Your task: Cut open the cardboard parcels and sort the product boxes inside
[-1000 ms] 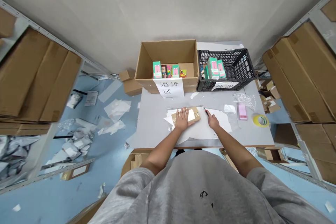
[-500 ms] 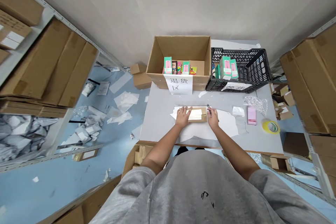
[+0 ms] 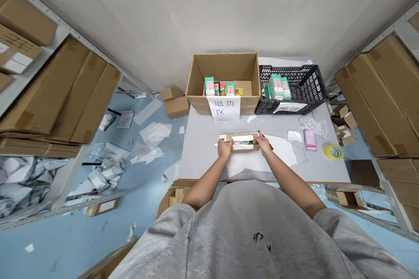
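Note:
A small brown cardboard box [image 3: 246,147] with a white label lies over white paper [image 3: 283,152] on the grey table. Its top is partly parted, with something dark and shiny showing in the gap. My left hand [image 3: 224,148] grips the box's left end, and my right hand [image 3: 262,144] grips the right end, fingers closed on it. Just beside the right hand, a red and black tool [image 3: 270,144] lies partly hidden by the fingers.
Behind stand a large open carton [image 3: 200,103] and a black crate [image 3: 319,91], both holding green and pink boxes. To the right are a pink box [image 3: 310,140], bubble wrap [image 3: 316,126] and yellow tape [image 3: 333,152]. Shelves with cartons flank both sides.
My left hand has moved from lying on the box top to gripping its left end. The right hand no longer holds the tool upright, and the box top has parted along the middle.

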Available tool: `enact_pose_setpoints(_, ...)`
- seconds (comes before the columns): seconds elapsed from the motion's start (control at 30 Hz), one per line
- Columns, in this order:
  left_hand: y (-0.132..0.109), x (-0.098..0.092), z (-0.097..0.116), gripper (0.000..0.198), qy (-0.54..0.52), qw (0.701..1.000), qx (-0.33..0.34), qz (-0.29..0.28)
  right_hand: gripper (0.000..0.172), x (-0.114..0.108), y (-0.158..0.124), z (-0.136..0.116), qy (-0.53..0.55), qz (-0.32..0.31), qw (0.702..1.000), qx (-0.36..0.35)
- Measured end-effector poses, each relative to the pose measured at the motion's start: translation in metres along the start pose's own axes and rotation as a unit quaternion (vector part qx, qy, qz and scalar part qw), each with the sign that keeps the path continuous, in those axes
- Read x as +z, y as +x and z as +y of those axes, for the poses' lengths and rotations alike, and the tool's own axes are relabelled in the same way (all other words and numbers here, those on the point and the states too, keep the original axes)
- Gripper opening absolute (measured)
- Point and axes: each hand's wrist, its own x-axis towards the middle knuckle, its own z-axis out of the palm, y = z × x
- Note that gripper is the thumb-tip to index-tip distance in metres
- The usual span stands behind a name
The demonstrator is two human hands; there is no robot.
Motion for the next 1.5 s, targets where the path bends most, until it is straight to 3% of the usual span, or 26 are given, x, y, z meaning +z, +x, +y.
enact_pose_setpoints(0.1, 0.002, -0.005, -0.003, 0.035, -0.009, 0.997, 0.082, -0.012, 0.037, 0.0, -0.004, -0.006, -0.006, -0.032, 0.999, -0.012)
enact_pose_setpoints(0.17, 0.004, -0.009, -0.003, 0.037, 0.007, 0.986, 0.163, -0.03, 0.056, -0.002, -0.005, -0.007, -0.08, -0.055, 0.993, -0.072)
enact_pose_setpoints(0.27, 0.008, -0.014, -0.001, 0.074, 0.065, 0.967, 0.232, -0.082, 0.097, -0.006, -0.005, -0.007, -0.26, -0.12, 0.947, -0.147)
enact_pose_setpoints(0.33, 0.01, -0.015, 0.0, 0.101, 0.115, 0.956, 0.236, -0.132, 0.12, -0.007, -0.006, -0.005, -0.356, -0.18, 0.906, -0.14)
enact_pose_setpoints(0.4, 0.01, -0.015, 0.0, 0.117, 0.153, 0.944, 0.232, -0.179, 0.131, -0.004, -0.009, -0.001, -0.423, -0.217, 0.871, -0.125)
enact_pose_setpoints(0.47, 0.008, -0.014, -0.001, 0.116, 0.171, 0.936, 0.24, -0.194, 0.128, 0.001, -0.015, 0.004, -0.462, -0.196, 0.857, -0.119)
enact_pose_setpoints(0.63, -0.004, -0.003, 0.004, 0.097, 0.189, 0.942, 0.244, -0.134, 0.094, 0.019, -0.031, 0.011, -0.503, -0.069, 0.845, -0.164)
enact_pose_setpoints(0.77, -0.005, 0.0, 0.008, 0.085, 0.172, 0.953, 0.223, -0.11, 0.091, 0.025, -0.025, 0.004, -0.53, -0.026, 0.833, -0.16)
enact_pose_setpoints(0.9, 0.002, -0.01, -0.008, 0.064, 0.055, 0.974, 0.212, -0.047, 0.083, 0.006, -0.007, 0.004, -0.426, 0.003, 0.888, -0.172)
enact_pose_setpoints(1.0, 0.004, -0.022, -0.025, 0.06, -0.005, 0.983, 0.184, 0.001, 0.071, -0.016, -0.002, 0.01, -0.34, 0.047, 0.925, -0.164)
enact_pose_setpoints(1.17, 0.0, -0.034, -0.032, 0.054, 0.077, 0.976, 0.2, 0.029, 0.06, -0.032, -0.013, 0.015, -0.36, 0.071, 0.919, -0.147)
enact_pose_setpoints(1.27, 0.003, -0.035, -0.024, 0.054, 0.138, 0.958, 0.247, -0.04, 0.063, -0.028, -0.018, 0.014, -0.389, 0.054, 0.909, -0.142)
enact_pose_setpoints(1.37, 0.011, -0.034, -0.019, 0.059, 0.144, 0.944, 0.281, -0.093, 0.074, -0.027, -0.02, 0.017, -0.394, -0.005, 0.907, -0.15)
enact_pose_setpoints(1.5, 0.019, -0.038, -0.026, 0.082, 0.139, 0.936, 0.292, -0.141, 0.123, -0.032, -0.018, 0.029, -0.402, -0.108, 0.898, -0.141)
